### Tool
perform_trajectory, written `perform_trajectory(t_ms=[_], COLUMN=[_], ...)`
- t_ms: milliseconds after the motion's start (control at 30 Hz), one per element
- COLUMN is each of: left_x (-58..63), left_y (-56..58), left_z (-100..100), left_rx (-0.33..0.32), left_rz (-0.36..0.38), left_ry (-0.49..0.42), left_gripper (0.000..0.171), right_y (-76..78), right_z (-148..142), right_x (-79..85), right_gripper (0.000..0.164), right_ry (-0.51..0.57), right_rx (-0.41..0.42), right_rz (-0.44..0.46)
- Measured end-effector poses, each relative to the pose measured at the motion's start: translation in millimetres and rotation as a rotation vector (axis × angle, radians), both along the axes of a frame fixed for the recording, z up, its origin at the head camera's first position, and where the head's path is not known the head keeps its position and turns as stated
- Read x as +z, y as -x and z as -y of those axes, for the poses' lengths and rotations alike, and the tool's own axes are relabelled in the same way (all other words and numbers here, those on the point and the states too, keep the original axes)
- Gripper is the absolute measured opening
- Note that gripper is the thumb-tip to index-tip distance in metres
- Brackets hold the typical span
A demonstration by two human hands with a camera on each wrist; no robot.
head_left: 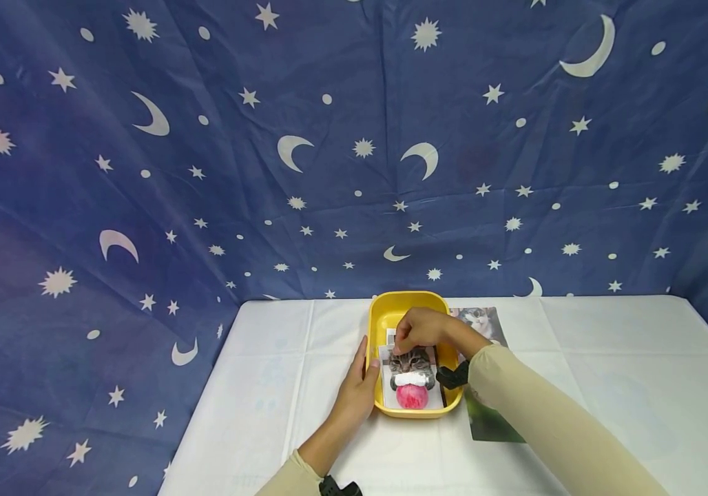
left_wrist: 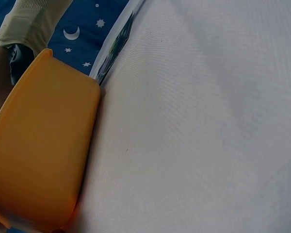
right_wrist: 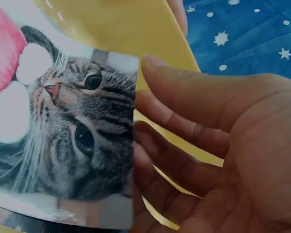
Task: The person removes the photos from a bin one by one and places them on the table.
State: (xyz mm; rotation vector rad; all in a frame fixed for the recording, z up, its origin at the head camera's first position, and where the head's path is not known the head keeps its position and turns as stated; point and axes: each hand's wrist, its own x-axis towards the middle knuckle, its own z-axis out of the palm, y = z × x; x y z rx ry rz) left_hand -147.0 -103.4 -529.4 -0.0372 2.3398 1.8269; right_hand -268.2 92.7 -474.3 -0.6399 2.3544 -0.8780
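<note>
A yellow plastic tub (head_left: 410, 297) stands on the white-covered table. My left hand (head_left: 354, 393) holds its left side, thumb at the rim and fingers along the outer wall. Inside the tub, my right hand (head_left: 421, 329) pinches the edge of a cat picture card (right_wrist: 97, 126) between thumb and fingers. The card shows a striped cat's face, white shapes and a pink ball. Another white-edged piece (head_left: 390, 335) peeks out beyond it, partly hidden by my hand. Below the card, a dark edge shows in the right wrist view.
A larger cat picture sheet (head_left: 492, 420) lies flat to the right of the tub, partly covered by my right forearm. White cloth (head_left: 614, 386) covers the table. A blue curtain (head_left: 354, 138) with moons and stars hangs behind and at the left.
</note>
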Motion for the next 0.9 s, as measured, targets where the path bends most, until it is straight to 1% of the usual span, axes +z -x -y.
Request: perform_trajectory(t_ms=[100,167,267,400,500,600,733,833,900], left_x=[-1.5,-2.2,-2.7,-1.8,-1.2,-1.5,-1.5,-1.7,-1.9], left_y=[1.1,1.2,1.3,0.9,0.4,0.0,-0.3,-0.5,-0.6], left_z=[0,0,0,0,0,0,0,-1,-1], left_rx=[-0.001,-0.002,-0.001,0.004,0.006,0.005,0.002,-0.001,0.0], left_rz=[0.01,0.011,0.016,0.017,0.005,-0.005,0.004,0.006,0.005], left_ry=[0.011,0.016,0.017,0.019,0.024,0.022,0.015,0.01,0.005], left_gripper=[0.062,0.061,0.061,0.061,0.06,0.06,0.06,0.06,0.06], right_y=[-3.0,-6.0,-10.5,-16.4,-21.0,-26.0,-33.1,-37.4,-39.5], right_z=[-3,-4,-8,-11,-12,-14,-16,-18,-20], right_x=[2.7,5.6,8.6,11.0,12.5,14.2,16.4,17.1,17.2], right_gripper=[0.01,0.011,0.015,0.023,0.032,0.042,0.055,0.059,0.06], right_ry=[0.046,0.058,0.079,0.102,0.085,0.039,0.01,0.009,0.006], right_rx=[0.023,0.037,0.071,0.087,0.084,0.075,0.041,0.025,0.025], right_rz=[0.047,0.06,0.08,0.121,0.116,0.094,0.116,0.104,0.062])
